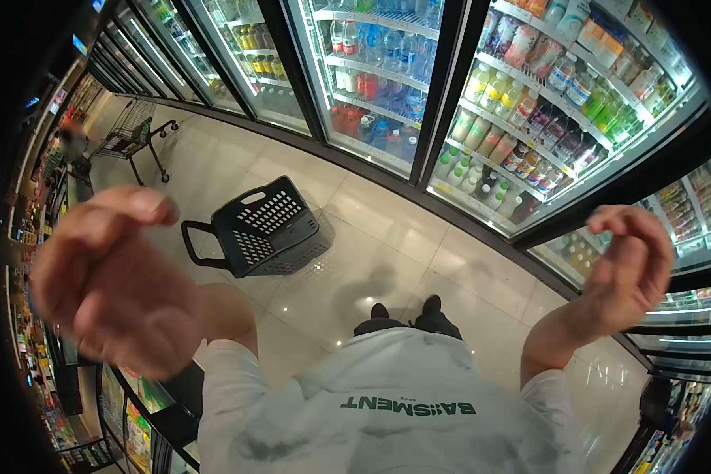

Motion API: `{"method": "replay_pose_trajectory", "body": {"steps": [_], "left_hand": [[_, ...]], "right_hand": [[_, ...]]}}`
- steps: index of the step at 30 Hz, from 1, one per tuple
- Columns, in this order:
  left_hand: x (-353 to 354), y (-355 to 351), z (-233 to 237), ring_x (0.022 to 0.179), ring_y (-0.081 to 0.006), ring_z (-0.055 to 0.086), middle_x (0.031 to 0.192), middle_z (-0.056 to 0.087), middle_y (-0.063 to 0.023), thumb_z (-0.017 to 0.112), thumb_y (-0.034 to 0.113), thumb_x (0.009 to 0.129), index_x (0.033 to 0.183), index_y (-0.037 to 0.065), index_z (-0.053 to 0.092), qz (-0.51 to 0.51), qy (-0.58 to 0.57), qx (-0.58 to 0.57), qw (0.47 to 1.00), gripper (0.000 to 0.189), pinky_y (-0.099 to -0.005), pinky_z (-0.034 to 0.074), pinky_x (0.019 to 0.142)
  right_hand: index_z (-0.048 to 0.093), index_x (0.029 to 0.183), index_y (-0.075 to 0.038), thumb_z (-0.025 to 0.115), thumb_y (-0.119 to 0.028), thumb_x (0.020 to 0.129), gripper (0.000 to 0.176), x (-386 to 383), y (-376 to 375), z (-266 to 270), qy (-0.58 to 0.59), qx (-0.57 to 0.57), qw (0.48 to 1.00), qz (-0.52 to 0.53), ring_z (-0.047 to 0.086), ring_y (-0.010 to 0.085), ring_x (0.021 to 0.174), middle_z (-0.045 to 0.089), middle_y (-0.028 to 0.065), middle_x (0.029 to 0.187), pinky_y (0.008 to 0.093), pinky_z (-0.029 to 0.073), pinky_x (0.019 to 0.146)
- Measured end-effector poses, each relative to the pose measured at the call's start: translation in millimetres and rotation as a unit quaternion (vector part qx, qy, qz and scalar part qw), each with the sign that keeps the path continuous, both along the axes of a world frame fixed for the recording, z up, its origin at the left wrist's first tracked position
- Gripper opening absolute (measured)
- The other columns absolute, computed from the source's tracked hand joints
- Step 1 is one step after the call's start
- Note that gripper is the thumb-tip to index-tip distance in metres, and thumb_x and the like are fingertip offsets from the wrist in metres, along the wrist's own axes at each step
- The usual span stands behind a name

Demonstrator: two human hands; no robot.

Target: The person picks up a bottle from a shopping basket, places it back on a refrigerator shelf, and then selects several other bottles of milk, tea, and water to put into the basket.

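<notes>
Two bare hands rise on either side of the view, with goods shelves (pixel 25 347) along the far left edge. A cart (pixel 122 138) stands near the fridge row, at the upper left. Below it, the left hand (pixel 114 276) is raised close to the camera, blurred, its fingers bent and loose around nothing that shows.

Just right of that hand in view, a black basket (pixel 265 209) with rows of holes sits on the tiled floor (pixel 395 261), its handle (pixel 189 245) pointing left. Neither hand touches it.

Behind the basket run glass-fronted fridges (pixel 441 95), lit inside. Blue bottles (pixel 387 51) stand in the middle one; yellow bottles (pixel 494 91) and many others fill the next. At the centre, dark shoes (pixel 379 312) show beyond a white shirt (pixel 403 371), whose dark lettering appears upside down.

On the right, the right hand (pixel 628 272) is lifted with fingers loosely curled, no object visible in them. It overlaps the fridge fronts in view; whether it touches them I cannot tell.
</notes>
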State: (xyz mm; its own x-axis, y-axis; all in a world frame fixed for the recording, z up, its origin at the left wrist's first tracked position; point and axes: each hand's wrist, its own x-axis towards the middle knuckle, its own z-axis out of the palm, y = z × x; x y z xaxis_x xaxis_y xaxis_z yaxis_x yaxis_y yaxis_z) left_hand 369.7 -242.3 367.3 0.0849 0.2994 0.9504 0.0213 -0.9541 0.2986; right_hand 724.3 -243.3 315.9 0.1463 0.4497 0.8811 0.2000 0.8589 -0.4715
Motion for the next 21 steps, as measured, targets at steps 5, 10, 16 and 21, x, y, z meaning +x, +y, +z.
{"method": "replay_pose_trajectory", "body": {"steps": [5, 10, 16, 21], "left_hand": [[15, -10, 31, 0.077, -0.0317, 0.058, 0.090, 0.055, -0.0262, 0.054, 0.022, 0.088, 0.113, -0.011, 0.044, -0.033, 0.025, 0.021, 0.999, 0.043, -0.0374, 0.049, 0.064], [18, -16, 33, 0.078, -0.0293, 0.058, 0.092, 0.056, -0.0233, 0.053, 0.024, 0.088, 0.114, -0.007, 0.045, 0.034, 0.038, 0.050, 0.997, 0.041, -0.0363, 0.050, 0.064], [2, -14, 46, 0.078, -0.0265, 0.058, 0.094, 0.056, -0.0199, 0.052, 0.025, 0.089, 0.115, -0.002, 0.046, 0.102, 0.072, 0.066, 0.990, 0.039, -0.0349, 0.050, 0.065], [17, 15, 49, 0.079, -0.0241, 0.059, 0.096, 0.057, -0.0170, 0.051, 0.026, 0.090, 0.116, 0.001, 0.046, 0.123, 0.095, 0.053, 0.986, 0.037, -0.0338, 0.050, 0.066]], "right_hand": [[0.048, 0.120, 0.000, 0.047, -0.024, 0.092, 0.037, -18, 11, 65, -0.058, 0.111, 0.981, 0.151, 0.054, 0.0248, 0.071, 0.057, 0.0112, 0.095, 0.0311, 0.042, 0.058], [0.048, 0.120, 0.000, 0.047, -0.024, 0.091, 0.037, 37, 31, 48, -0.036, 0.128, 0.973, 0.186, 0.053, 0.0243, 0.070, 0.056, 0.0119, 0.096, 0.0308, 0.042, 0.057], [0.048, 0.120, 0.000, 0.048, -0.024, 0.091, 0.037, 105, 72, 16, 0.010, 0.129, 0.968, 0.216, 0.052, 0.0238, 0.068, 0.055, 0.0128, 0.097, 0.0305, 0.042, 0.055], [0.048, 0.120, -0.001, 0.048, -0.024, 0.091, 0.037, 174, 86, -17, 0.042, 0.100, 0.972, 0.210, 0.052, 0.0233, 0.067, 0.054, 0.0136, 0.098, 0.0302, 0.043, 0.054]]}}
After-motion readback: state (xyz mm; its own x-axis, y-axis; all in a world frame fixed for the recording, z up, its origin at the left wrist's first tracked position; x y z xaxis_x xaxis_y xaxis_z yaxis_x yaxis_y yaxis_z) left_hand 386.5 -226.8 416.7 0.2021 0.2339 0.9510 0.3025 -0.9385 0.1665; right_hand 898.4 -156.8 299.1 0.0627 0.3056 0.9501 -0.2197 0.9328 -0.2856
